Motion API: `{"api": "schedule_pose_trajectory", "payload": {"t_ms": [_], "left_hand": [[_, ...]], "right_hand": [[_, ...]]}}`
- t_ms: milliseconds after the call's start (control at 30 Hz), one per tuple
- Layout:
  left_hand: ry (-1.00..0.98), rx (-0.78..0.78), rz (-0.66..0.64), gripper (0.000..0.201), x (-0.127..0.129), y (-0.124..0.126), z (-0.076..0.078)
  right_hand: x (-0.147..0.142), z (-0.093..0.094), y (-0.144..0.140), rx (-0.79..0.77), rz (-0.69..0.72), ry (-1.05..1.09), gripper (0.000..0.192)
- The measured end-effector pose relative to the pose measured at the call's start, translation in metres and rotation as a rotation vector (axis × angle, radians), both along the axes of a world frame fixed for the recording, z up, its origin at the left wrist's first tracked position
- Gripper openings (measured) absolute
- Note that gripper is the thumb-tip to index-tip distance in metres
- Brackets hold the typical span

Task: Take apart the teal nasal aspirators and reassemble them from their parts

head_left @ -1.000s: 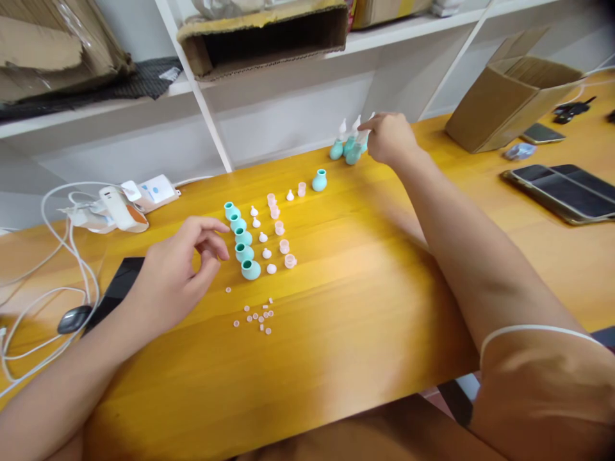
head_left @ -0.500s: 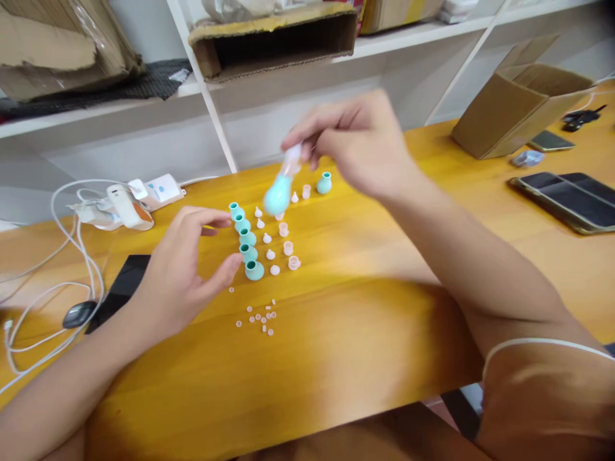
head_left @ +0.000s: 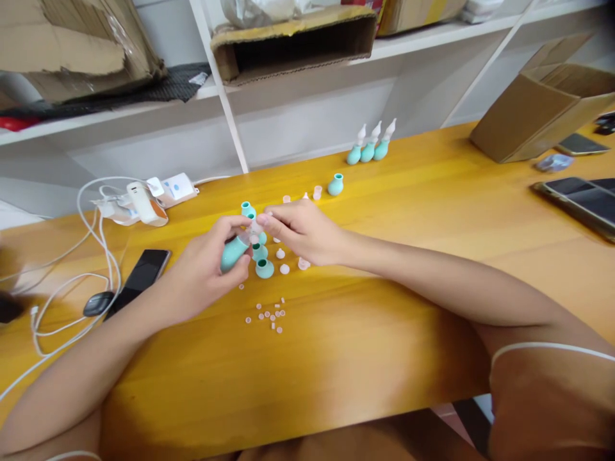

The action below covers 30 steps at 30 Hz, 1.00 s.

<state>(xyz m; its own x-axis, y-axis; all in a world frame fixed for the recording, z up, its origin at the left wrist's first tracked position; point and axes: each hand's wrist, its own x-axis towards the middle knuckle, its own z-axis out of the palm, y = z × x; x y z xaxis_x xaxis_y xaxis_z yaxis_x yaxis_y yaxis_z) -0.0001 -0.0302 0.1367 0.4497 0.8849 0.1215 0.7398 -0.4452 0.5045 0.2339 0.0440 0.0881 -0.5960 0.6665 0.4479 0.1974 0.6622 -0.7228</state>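
Right hand (head_left: 310,234) has lowered the teal bulb (head_left: 234,253) into curled left hand (head_left: 204,264).

1. Short, plain brown cloth sleeve (head_left: 552,410), right arm, 4 o'clock; surface matt, finish smooth.
2. Narrow white curved hem band (head_left: 542,344), edging that sleeve where the upper arm emerges.
3. Matching thin white curved hem band (head_left: 74,454), left arm, 8 o'clock; mostly cut off by the frame.
4. Brown cloth garment portion (head_left: 327,445), 6 o'clock; garment type indeterminable.
5. Bare left hand (head_left: 206,269) and bare right hand (head_left: 307,237); both forearms uncovered.
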Motion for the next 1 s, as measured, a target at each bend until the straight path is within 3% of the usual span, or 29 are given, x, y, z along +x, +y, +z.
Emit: {"api": "schedule_pose_trajectory", "payload": {"t_ms": [133,233,333,467,633,767,867,1000], "left_hand": [[0.041,0.041,0.021,0.033,0.002,0.0,-0.004],[0.106,0.128,0.011,0.033,0.003,-0.001,-0.008],[0.175,0.165,-0.046,0.035,0.001,0.0,-0.01],[0.276,0.059,-0.196,0.037,-0.005,0.0,-0.002],[0.271,-0.018,-0.304,0.025,-0.006,-0.005,0.009],[0.242,-0.03,-0.351,0.021,-0.006,-0.008,0.006],[0.297,-0.037,-0.339,0.023,-0.008,-0.007,-0.002],[0.364,-0.052,-0.372,0.019,-0.009,-0.004,-0.011]], "right_hand": [[-0.003,-0.004,-0.003,-0.091,0.099,0.083,0.071],[-0.005,-0.005,-0.011,-0.061,0.135,0.042,0.073],[-0.006,-0.008,-0.014,-0.023,0.155,0.043,0.071],[-0.005,-0.014,-0.005,-0.049,0.318,0.069,0.072],[-0.001,-0.017,0.001,-0.354,0.482,0.059,0.075],[0.002,-0.015,0.003,-0.553,0.586,-0.006,0.076],[0.005,-0.013,0.007,-0.529,0.578,-0.101,0.076],[0.008,-0.01,0.013,-0.322,0.563,-0.228,0.075]]}}
